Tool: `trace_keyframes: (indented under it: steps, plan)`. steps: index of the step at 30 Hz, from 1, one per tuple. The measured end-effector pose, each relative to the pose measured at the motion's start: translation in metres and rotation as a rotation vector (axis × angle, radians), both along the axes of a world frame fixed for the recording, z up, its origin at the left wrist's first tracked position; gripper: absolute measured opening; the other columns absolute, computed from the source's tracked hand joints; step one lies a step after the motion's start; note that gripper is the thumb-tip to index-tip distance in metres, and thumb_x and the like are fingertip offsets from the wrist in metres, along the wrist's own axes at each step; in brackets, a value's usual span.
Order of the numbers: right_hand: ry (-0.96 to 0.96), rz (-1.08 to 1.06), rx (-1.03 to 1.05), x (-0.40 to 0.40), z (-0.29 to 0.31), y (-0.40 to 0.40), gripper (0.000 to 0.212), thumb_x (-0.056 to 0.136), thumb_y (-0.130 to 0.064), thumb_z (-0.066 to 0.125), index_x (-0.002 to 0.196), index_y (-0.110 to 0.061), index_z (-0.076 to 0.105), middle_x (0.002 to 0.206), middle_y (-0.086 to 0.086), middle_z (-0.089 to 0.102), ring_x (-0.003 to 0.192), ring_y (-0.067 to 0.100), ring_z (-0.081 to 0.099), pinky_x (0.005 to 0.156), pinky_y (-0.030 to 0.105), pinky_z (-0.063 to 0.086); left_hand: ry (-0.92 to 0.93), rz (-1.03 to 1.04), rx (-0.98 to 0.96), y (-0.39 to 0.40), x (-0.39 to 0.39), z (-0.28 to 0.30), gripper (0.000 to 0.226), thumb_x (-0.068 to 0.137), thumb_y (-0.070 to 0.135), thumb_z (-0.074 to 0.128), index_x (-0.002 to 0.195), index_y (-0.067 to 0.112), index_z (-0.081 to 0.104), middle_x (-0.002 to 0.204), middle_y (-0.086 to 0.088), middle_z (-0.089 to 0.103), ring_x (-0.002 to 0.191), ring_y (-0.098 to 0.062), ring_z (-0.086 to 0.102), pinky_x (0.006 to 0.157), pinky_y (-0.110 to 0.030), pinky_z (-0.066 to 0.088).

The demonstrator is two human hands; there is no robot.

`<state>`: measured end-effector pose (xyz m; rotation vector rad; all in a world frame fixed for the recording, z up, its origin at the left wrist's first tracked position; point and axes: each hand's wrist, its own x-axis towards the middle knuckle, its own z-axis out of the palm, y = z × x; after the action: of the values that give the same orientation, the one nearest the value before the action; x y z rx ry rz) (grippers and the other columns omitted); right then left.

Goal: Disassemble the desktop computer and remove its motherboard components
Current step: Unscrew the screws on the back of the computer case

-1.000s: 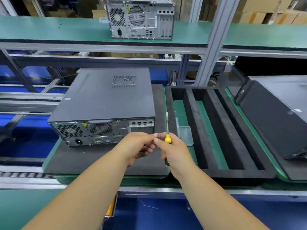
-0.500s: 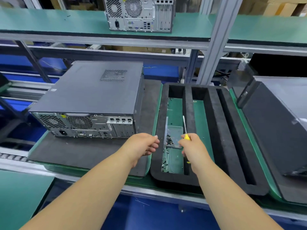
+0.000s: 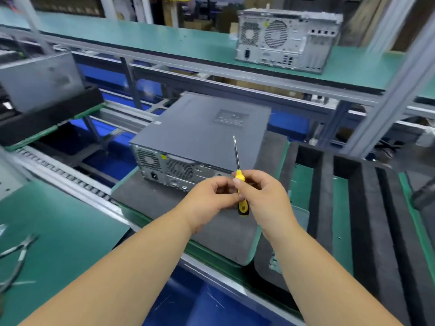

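A dark grey desktop computer (image 3: 200, 137) lies on its side on a grey foam pad (image 3: 164, 208), its rear panel with fans and ports facing me. The cover is closed. My right hand (image 3: 263, 196) grips a yellow-and-black screwdriver (image 3: 240, 184) by the handle, shaft pointing up over the rear edge of the case. My left hand (image 3: 207, 198) has its fingers curled against the screwdriver handle from the left. Both hands hover just in front of the rear panel, not touching the case.
A black foam tray (image 3: 367, 208) with long slots lies to the right. Another silver computer (image 3: 287, 41) stands on the upper green shelf (image 3: 164, 41). Pliers (image 3: 18, 255) lie on the green table at left. A grey case (image 3: 37, 81) sits on foam at far left.
My view swung left. My right hand brought the screwdriver from over the foam tray back in front of the computer's rear, and my left hand closed in on its handle.
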<state>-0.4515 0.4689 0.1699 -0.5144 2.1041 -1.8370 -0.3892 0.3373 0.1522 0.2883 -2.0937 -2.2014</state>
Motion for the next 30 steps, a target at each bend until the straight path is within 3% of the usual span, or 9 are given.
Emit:
trace_keyframes:
  steps: [2, 8, 10, 12, 15, 19, 22, 26, 30]
  plan:
    - [0.017, 0.062, 0.01, 0.007, -0.001, -0.026, 0.014, 0.085, -0.024, 0.07, 0.096, -0.033, 0.07, 0.09, -0.008, 0.071, 0.085, 0.011, 0.067, 0.061, 0.019, 0.053, -0.008, 0.052, -0.017, -0.024, 0.015, -0.002, 0.022, 0.085, 0.008, 0.071, 0.106, 0.005, 0.067, 0.108, -0.026, 0.064, 0.088, -0.016, 0.064, 0.077, -0.022, 0.053]
    - [0.218, 0.242, 0.189, 0.043, -0.023, -0.105, 0.036, 0.088, -0.03, 0.064, 0.122, -0.039, 0.055, 0.104, -0.02, 0.054, 0.078, -0.002, 0.056, 0.066, 0.015, 0.045, -0.165, 0.243, -0.125, -0.108, 0.08, -0.027, 0.015, 0.087, 0.013, 0.07, 0.101, 0.012, 0.067, 0.091, -0.009, 0.064, 0.087, -0.018, 0.058, 0.085, -0.037, 0.049]
    - [0.244, 0.261, 0.221, 0.055, -0.035, -0.128, 0.035, 0.088, -0.029, 0.063, 0.121, -0.038, 0.055, 0.107, -0.018, 0.049, 0.077, -0.003, 0.052, 0.068, 0.018, 0.042, -0.261, 0.358, -0.225, -0.141, 0.105, -0.04, 0.017, 0.085, 0.015, 0.071, 0.099, 0.008, 0.065, 0.082, -0.005, 0.06, 0.079, -0.016, 0.056, 0.077, -0.025, 0.047]
    - [0.176, 0.28, 0.212, 0.066, -0.047, -0.15, 0.029, 0.088, -0.027, 0.062, 0.114, -0.039, 0.057, 0.107, -0.017, 0.051, 0.073, -0.004, 0.051, 0.067, 0.019, 0.041, -0.404, 0.47, -0.38, -0.173, 0.131, -0.054, 0.016, 0.084, 0.022, 0.073, 0.096, 0.014, 0.066, 0.076, 0.002, 0.059, 0.068, -0.011, 0.053, 0.059, -0.013, 0.041]
    - [0.098, 0.314, 0.215, 0.08, -0.06, -0.182, 0.022, 0.088, -0.025, 0.061, 0.105, -0.039, 0.06, 0.103, -0.016, 0.055, 0.071, -0.004, 0.05, 0.068, 0.021, 0.041, -0.597, 0.577, -0.487, -0.214, 0.159, -0.08, 0.014, 0.084, 0.028, 0.072, 0.09, 0.018, 0.065, 0.073, 0.002, 0.062, 0.059, -0.011, 0.051, 0.049, -0.021, 0.035]
    - [0.089, 0.43, 0.277, 0.107, -0.072, -0.225, 0.016, 0.088, -0.026, 0.059, 0.099, -0.038, 0.062, 0.1, -0.016, 0.058, 0.078, -0.007, 0.051, 0.069, 0.018, 0.039, -0.791, 0.612, -0.575, -0.251, 0.184, -0.113, 0.013, 0.084, 0.034, 0.067, 0.089, 0.023, 0.062, 0.078, 0.003, 0.066, 0.066, -0.017, 0.061, 0.053, -0.023, 0.039]
    - [0.067, 0.525, 0.313, 0.129, -0.079, -0.251, 0.016, 0.089, -0.025, 0.058, 0.095, -0.039, 0.063, 0.097, -0.015, 0.059, 0.07, -0.004, 0.052, 0.061, 0.015, 0.037, -0.98, 0.573, -0.801, -0.274, 0.209, -0.138, 0.01, 0.085, 0.034, 0.061, 0.09, 0.025, 0.061, 0.084, 0.003, 0.068, 0.076, -0.02, 0.064, 0.065, -0.027, 0.049]
    - [0.001, 0.541, 0.322, 0.146, -0.089, -0.27, 0.02, 0.089, -0.021, 0.057, 0.093, -0.039, 0.063, 0.089, -0.014, 0.058, 0.055, -0.003, 0.047, 0.056, 0.015, 0.037, -1.187, 0.506, -0.998, -0.297, 0.244, -0.161, 0.012, 0.088, 0.022, 0.055, 0.099, 0.022, 0.059, 0.104, -0.003, 0.064, 0.094, -0.027, 0.061, 0.069, -0.03, 0.044]
    - [-0.068, 0.519, 0.322, 0.149, -0.093, -0.28, 0.02, 0.09, -0.02, 0.056, 0.093, -0.038, 0.065, 0.088, -0.013, 0.06, 0.052, -0.001, 0.046, 0.061, 0.024, 0.038, -1.361, 0.442, -1.053, -0.312, 0.268, -0.172, 0.019, 0.089, 0.014, 0.05, 0.105, 0.017, 0.059, 0.107, -0.004, 0.063, 0.099, -0.026, 0.062, 0.071, -0.03, 0.042]
